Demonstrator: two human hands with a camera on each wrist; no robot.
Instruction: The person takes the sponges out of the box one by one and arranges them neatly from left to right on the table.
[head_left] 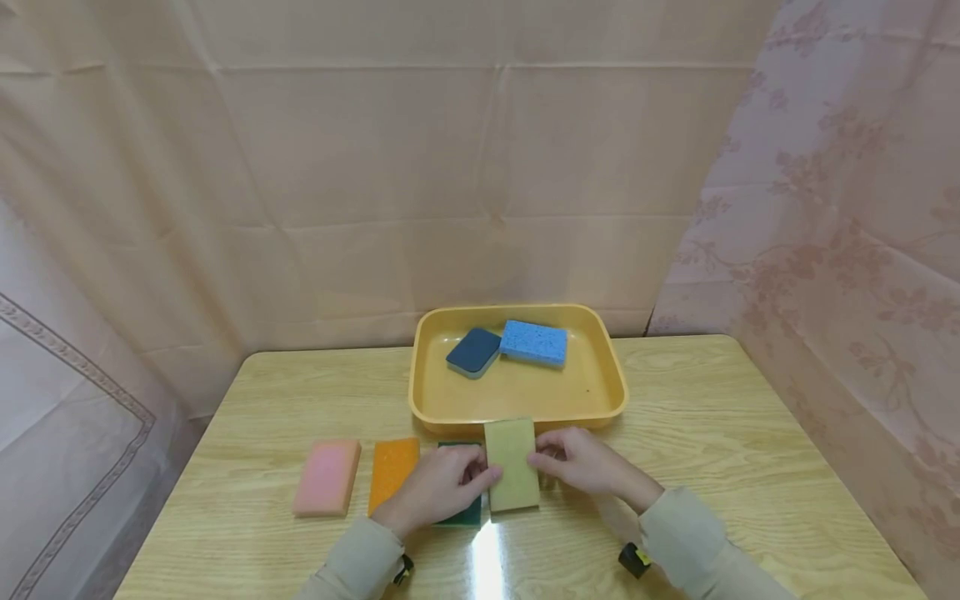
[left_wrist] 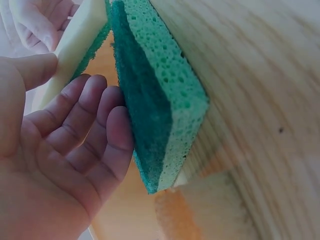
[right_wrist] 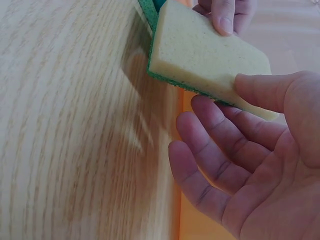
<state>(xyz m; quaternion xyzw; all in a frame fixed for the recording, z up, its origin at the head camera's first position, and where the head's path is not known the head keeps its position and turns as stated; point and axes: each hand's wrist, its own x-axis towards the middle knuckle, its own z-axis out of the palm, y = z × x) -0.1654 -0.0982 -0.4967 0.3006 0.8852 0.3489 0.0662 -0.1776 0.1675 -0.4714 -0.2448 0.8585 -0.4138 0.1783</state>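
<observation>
Broadly, white cloth [head_left: 52,450] hangs at far left, beige cloth [head_left: 420,167] across the top centre, floral cloth [head_left: 847,200] at right, around a wood-grain desk [head_left: 705,417]. At lower centre, the left hand [head_left: 438,490] and right hand [head_left: 588,461] pinch a pale-yellow, green-backed rectangular sponge [head_left: 512,467].

I have the first sponge [head_left: 513,475] between my left grip [head_left: 441,485] and right grip [head_left: 587,460], before the tray [head_left: 536,397]. Leftward along the counter [head_left: 712,425] lie a second sponge [head_left: 465,517], a third sponge [head_left: 393,467] and a fourth sponge [head_left: 326,477]; in the tray, a fifth sponge [head_left: 474,352] lies left of a sixth sponge [head_left: 534,342].
</observation>
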